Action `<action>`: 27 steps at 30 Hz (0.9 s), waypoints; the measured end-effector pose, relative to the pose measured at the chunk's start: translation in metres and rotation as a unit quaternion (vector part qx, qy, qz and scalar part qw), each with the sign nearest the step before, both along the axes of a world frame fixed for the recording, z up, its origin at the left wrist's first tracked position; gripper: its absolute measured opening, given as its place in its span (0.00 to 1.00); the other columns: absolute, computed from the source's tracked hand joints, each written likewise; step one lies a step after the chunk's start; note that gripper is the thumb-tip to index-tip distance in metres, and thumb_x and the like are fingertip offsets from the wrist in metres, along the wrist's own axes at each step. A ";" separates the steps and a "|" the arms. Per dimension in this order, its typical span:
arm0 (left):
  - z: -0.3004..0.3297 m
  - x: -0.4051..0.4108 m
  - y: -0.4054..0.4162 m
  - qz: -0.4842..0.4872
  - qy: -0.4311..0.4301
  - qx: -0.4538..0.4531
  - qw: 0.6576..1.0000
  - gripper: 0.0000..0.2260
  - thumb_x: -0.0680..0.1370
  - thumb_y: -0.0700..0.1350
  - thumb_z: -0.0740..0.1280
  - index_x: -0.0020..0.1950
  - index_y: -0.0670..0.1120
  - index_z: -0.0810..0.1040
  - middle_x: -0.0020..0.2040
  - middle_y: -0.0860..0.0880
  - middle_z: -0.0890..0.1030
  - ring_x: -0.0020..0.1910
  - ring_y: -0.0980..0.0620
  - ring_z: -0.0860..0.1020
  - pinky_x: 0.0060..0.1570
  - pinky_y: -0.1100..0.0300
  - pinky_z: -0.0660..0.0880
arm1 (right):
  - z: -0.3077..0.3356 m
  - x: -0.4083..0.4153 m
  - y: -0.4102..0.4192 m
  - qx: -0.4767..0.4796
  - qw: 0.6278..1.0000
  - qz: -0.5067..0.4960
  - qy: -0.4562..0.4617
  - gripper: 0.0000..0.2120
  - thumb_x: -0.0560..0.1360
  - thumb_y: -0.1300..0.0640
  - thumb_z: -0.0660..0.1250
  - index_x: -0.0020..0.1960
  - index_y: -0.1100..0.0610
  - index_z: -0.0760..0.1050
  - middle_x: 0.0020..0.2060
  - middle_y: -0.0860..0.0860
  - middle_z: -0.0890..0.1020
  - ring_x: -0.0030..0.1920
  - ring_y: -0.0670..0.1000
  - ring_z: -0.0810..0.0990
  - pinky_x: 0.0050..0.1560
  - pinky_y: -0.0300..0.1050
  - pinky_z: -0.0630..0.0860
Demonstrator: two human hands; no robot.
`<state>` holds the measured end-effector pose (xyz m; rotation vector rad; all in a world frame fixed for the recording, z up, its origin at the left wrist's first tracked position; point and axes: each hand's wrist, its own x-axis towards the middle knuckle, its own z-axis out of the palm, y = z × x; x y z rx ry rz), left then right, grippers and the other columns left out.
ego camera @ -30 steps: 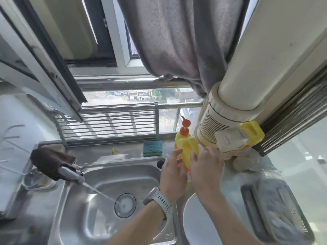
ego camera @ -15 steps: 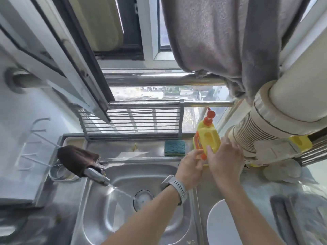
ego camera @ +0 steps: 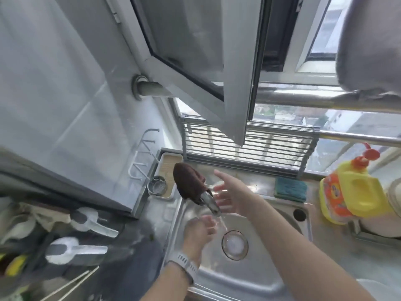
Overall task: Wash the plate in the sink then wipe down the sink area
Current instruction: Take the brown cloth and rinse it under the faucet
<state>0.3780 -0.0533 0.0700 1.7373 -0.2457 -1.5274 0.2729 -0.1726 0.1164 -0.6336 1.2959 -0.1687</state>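
White plate's rim (ego camera: 368, 288) barely visible at frame's 5 o'clock corner, on steel counter right of stainless steel sink basin (ego camera: 249, 276). Over basin: left hand (ego camera: 200, 232), fingers loosely curled, empty, under water stream from chrome faucet (ego camera: 209, 202) wrapped in brown cloth (ego camera: 188, 183). Right hand (ego camera: 231, 197), fingers spread, empty, just beside spout at its 3 o'clock. Green sponge (ego camera: 290, 189) and yellow detergent bottle (ego camera: 347, 192) toward 3 o'clock.
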 end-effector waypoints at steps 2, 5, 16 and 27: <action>0.007 0.025 -0.011 0.148 0.102 -0.018 0.984 0.05 0.77 0.39 0.63 0.46 0.43 0.79 0.42 0.43 0.79 0.41 0.45 0.79 0.47 0.53 0.78 | 0.002 0.018 -0.006 0.042 0.998 0.014 -0.055 0.32 0.76 0.35 0.66 0.59 0.65 0.74 0.48 0.59 0.81 0.49 0.58 0.82 0.60 0.56 0.79; 0.028 0.049 -0.026 0.248 0.182 -0.072 0.949 0.14 0.73 0.40 0.66 0.58 0.38 0.77 0.52 0.37 0.79 0.54 0.39 0.78 0.67 0.43 0.74 | 0.010 0.033 -0.005 0.018 0.993 -0.020 -0.114 0.18 0.78 0.48 0.71 0.51 0.64 0.79 0.42 0.56 0.83 0.42 0.54 0.83 0.49 0.49 0.83; 0.122 0.080 0.017 0.147 0.249 -0.166 0.943 0.15 0.81 0.42 0.64 0.67 0.38 0.79 0.64 0.39 0.83 0.58 0.42 0.82 0.44 0.53 0.80 | 0.093 -0.014 0.025 -0.205 0.954 -0.172 -0.133 0.17 0.77 0.60 0.71 0.64 0.64 0.79 0.59 0.64 0.83 0.54 0.60 0.81 0.55 0.55 0.77; 0.024 0.060 0.053 -0.116 0.163 0.029 0.979 0.17 0.75 0.39 0.72 0.64 0.40 0.81 0.57 0.39 0.86 0.59 0.40 0.83 0.55 0.49 0.80 | -0.003 -0.090 0.081 -0.126 0.973 -0.193 0.009 0.12 0.77 0.61 0.71 0.59 0.63 0.80 0.42 0.58 0.86 0.41 0.55 0.85 0.36 0.44 0.82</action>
